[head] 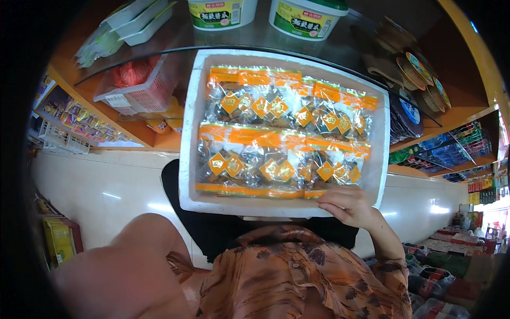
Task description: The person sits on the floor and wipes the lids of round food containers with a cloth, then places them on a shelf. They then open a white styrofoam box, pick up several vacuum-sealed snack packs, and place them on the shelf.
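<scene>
A white foam box (285, 205) sits before me, its far side reaching the edge of a glass shelf. Inside are two rows of clear plastic packets (249, 161) with orange bands and orange diamond labels that bear writing. What looks like dried brown and dark food shows through the film. My right hand (346, 203) is at the box's near right rim, fingers curled beside the lower edge of a packet. Whether it pinches the packet or only rests there is hidden. My left arm (131, 255) is bent close to the camera, blurred, and its hand is out of view.
Two white-and-green tubs (308, 20) stand on the glass shelf (171, 44). A pink plastic basket (139, 93) with a red bag is at left, with stacked white trays (137, 22) above. Round packages (414, 71) lie at right. Bottle packs (434, 279) line the floor at lower right.
</scene>
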Action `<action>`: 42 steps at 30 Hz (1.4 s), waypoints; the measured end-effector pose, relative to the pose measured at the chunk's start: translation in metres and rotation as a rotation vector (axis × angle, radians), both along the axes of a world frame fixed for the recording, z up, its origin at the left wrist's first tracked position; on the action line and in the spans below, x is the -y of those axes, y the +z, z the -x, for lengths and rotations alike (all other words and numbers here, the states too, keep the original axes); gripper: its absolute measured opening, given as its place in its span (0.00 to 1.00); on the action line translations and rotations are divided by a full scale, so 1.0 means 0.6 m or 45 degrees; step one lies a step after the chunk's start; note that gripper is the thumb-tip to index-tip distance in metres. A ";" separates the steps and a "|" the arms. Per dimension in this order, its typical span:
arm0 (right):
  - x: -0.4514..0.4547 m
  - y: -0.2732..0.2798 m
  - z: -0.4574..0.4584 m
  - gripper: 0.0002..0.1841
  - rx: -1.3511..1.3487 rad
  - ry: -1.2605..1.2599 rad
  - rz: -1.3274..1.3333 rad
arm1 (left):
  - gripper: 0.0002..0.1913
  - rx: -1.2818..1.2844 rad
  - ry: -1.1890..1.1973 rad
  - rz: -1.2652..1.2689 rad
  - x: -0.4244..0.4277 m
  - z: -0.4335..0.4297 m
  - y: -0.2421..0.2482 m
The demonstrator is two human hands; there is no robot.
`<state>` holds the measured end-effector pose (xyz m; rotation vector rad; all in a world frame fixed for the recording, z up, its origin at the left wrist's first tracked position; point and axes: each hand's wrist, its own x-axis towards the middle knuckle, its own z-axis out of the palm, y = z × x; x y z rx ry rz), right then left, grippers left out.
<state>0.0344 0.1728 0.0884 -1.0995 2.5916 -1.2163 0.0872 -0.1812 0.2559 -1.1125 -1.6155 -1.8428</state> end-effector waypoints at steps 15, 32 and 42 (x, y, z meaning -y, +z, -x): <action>0.013 0.046 0.022 0.05 -0.069 0.096 0.036 | 0.09 0.193 -0.053 0.131 -0.061 0.038 -0.018; 0.011 0.017 0.023 0.03 -0.040 0.054 0.113 | 0.10 0.357 -0.087 0.311 -0.097 0.019 0.012; 0.008 0.006 0.018 0.04 0.015 0.012 0.119 | 0.11 0.366 -0.161 0.327 -0.112 0.004 0.008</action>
